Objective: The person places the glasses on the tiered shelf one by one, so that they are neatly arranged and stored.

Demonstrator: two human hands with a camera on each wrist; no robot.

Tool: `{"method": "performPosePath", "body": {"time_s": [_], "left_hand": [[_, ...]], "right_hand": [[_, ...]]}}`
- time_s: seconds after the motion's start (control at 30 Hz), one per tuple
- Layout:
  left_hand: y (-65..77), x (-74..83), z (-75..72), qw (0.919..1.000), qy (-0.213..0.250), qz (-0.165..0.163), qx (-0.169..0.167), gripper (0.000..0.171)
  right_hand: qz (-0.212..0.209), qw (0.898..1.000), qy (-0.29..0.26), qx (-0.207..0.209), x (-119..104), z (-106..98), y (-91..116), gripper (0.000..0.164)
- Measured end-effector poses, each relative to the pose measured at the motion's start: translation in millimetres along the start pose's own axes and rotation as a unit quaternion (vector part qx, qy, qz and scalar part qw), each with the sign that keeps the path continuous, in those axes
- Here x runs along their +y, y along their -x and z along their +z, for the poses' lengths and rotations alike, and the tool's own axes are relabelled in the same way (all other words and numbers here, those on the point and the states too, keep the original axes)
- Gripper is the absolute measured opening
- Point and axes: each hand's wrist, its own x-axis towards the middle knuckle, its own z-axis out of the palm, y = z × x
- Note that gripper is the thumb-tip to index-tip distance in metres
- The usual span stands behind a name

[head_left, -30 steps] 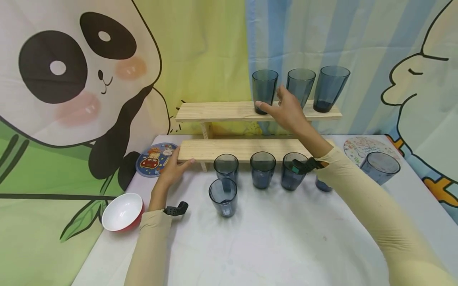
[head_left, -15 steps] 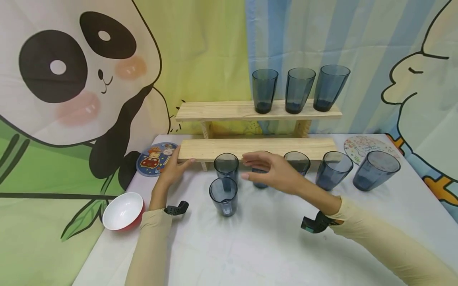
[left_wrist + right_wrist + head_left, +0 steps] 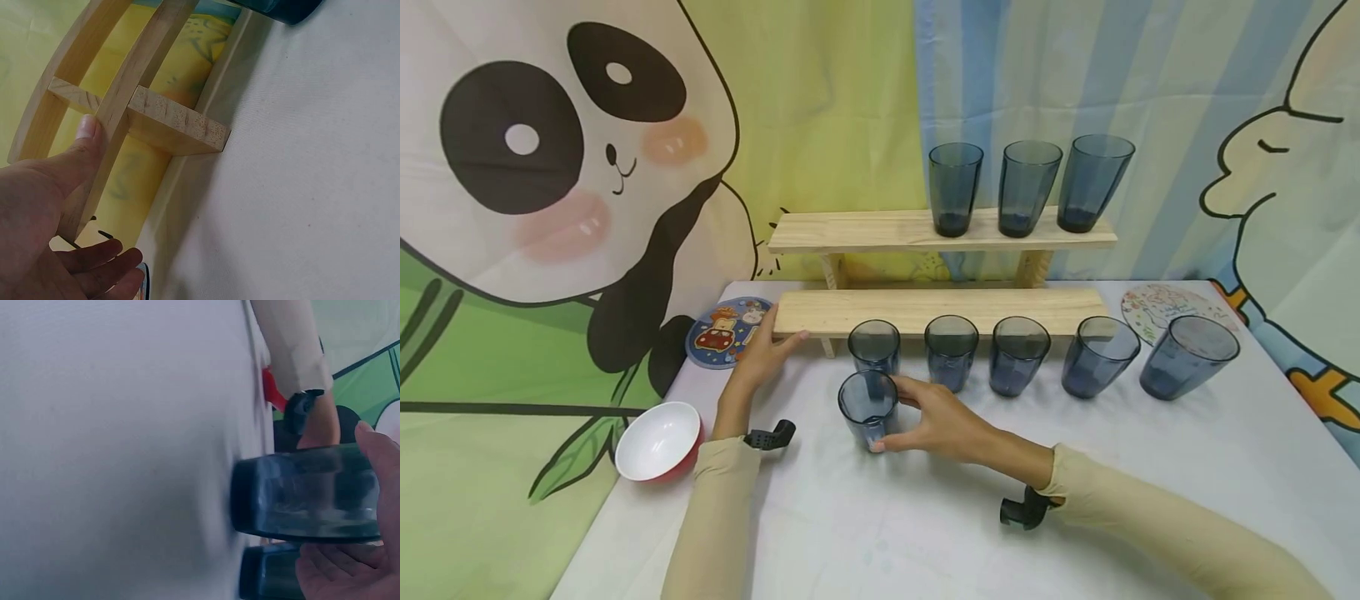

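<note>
My right hand (image 3: 946, 423) curls round the side of a blue-tinted drinking glass (image 3: 859, 402), the frontmost one, upright on the white table. Its thumb lies across the front of the glass; the other fingers are on the far side. The right wrist view has this glass (image 3: 306, 494) between thumb and fingers, its base at the tabletop. At the left end of the two-tier wooden shelf (image 3: 850, 312), my left hand (image 3: 762, 358) holds the lower board. The left wrist view puts the thumb on the board's edge (image 3: 119, 112), while several fingers hang loose below and the index finger is hidden.
Several matching glasses (image 3: 951, 354) stand in a row before the shelf. Three more glasses (image 3: 953, 190) are on its upper board's right half. A red-and-white bowl (image 3: 657, 442) is at left. Round decorated mats (image 3: 718, 335) lie beside both shelf ends.
My right hand has come down from the glass on the upper board, passed over the row and reached round the frontmost glass. My left hand keeps its place on the shelf.
</note>
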Motion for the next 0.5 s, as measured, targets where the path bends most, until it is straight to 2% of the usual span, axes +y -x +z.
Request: {"method": "performPosePath", "body": {"time_s": [0.27,0.5], "left_hand": [[0.8,-0.4,-0.2,1.0,0.009,-0.002,-0.002,0.096],[2.9,0.1,-1.0,0.9999,0.012,0.001,0.0,0.095]], "right_hand": [[-0.008,0.997,-0.077,0.014,5.8,12.5,-4.3,0.087],[-0.011,0.994,-0.103,0.016,5.5,14.9,-4.5,0.079]]}}
